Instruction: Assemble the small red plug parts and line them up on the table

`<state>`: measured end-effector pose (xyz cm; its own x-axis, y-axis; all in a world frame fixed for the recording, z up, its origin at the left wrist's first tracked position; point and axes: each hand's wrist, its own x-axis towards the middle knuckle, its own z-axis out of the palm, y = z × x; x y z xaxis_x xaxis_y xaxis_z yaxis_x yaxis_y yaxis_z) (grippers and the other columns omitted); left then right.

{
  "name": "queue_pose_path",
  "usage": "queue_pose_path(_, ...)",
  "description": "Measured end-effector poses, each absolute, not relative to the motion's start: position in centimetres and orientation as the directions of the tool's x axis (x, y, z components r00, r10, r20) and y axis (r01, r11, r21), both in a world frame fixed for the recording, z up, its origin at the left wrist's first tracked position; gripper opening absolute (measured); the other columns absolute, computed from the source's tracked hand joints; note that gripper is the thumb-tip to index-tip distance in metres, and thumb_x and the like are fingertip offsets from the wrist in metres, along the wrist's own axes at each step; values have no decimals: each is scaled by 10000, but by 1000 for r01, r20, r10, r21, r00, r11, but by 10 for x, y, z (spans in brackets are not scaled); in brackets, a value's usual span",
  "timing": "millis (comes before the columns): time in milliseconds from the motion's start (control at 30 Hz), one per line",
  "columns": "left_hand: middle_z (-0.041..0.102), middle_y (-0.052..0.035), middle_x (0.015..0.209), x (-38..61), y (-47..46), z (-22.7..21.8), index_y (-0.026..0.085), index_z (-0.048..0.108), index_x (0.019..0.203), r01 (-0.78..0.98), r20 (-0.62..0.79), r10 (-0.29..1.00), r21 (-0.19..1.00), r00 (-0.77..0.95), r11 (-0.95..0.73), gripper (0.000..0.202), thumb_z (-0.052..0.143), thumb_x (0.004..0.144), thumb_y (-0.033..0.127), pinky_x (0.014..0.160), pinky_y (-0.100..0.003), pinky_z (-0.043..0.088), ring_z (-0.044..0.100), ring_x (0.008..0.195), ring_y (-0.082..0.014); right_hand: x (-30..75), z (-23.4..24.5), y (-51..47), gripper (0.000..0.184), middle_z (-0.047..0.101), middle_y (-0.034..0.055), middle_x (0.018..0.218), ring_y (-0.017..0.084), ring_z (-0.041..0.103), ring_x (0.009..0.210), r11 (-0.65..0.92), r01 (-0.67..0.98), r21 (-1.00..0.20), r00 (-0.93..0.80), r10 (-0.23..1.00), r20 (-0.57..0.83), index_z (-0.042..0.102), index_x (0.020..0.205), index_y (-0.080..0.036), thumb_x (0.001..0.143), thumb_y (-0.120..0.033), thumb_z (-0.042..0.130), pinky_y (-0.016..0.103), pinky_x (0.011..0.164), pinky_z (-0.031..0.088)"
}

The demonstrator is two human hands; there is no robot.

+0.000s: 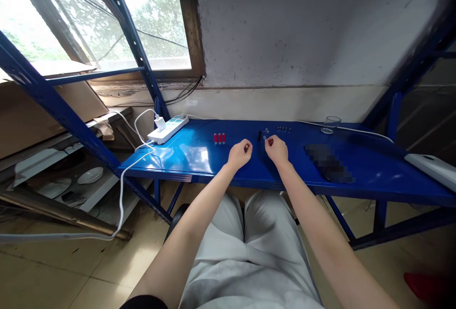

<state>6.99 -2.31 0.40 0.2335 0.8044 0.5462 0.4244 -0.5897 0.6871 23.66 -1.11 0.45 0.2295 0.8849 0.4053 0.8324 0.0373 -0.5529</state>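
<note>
Both bare hands are over the front half of the blue metal table (185,159), a short gap between them. Left hand (240,153): fingers curled, thumb drawn in towards the fingertips; cannot tell whether anything small is pinched there. Right hand (277,149): likewise curled, thumb and forefinger close together; contents, if any, cannot be made out. Nearest to the right hand are the small clear pieces (266,131), lying just beyond its fingertips; contact with the nearest one is unclear at this size. The black cylinder (260,136) lies just left of these pieces, beyond the gap between the hands and nearer the right one. A row of small pieces (284,130) sits past the right hand, slightly to its right, too small to identify. Three red cylinders (219,139) with pale lower ends are lined up side by side to the left of the left hand and a little farther back, apart from it. Farther out: white power strip (168,129) with a white plug (160,122) at left; drinking glass (330,125) near the back edge at right; pixelated dark object (327,162) in front of the glass.
</note>
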Motion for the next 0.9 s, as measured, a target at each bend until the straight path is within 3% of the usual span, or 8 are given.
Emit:
queue_pose_path(200,593,-89,847,52,-15,38,198,599,880,504,638,665,457,389,-733,152,469,805,221,830,-312,343,509,854,-209,236,4,-14,199,602,57,747,154,541,649,352,773,-527,7,827,562,534,832,-190,858,-318,383,249,579,382)
queue_pose_path(367,584,-141,914,9,24,74,146,588,924,694,583,624,136,521,-707,242,379,847,242,914,-411,269,481,959,-267,229,6,-18,211,599,60,747,154,541,643,440,743,-505,-135,837,531,531,827,-198,867,-332,373,243,553,380)
queue_pose_path(500,570,-159,1029,-16,43,78,129,588,980,774,471,659,-87,586,-627,296,370,854,284,934,-440,252,448,1039,-281,228,6,-19,215,610,65,756,163,554,648,451,745,-491,-172,842,512,541,834,-198,865,-333,376,253,550,393)
queue_pose_path(700,522,-124,1203,-31,49,69,165,614,1004,857,325,795,-133,513,-498,347,362,867,361,942,-462,251,361,1174,-291,230,3,-16,210,608,60,723,164,556,616,480,735,-479,-199,828,524,539,823,-200,859,-331,379,260,528,395)
queue_pose_path(900,561,-108,1151,-34,52,63,187,646,956,843,325,783,-106,531,-528,323,374,869,337,919,-453,254,394,1129,-283,229,2,-16,205,606,57,716,161,555,609,487,743,-459,-218,825,522,537,820,-200,861,-330,383,258,523,393)
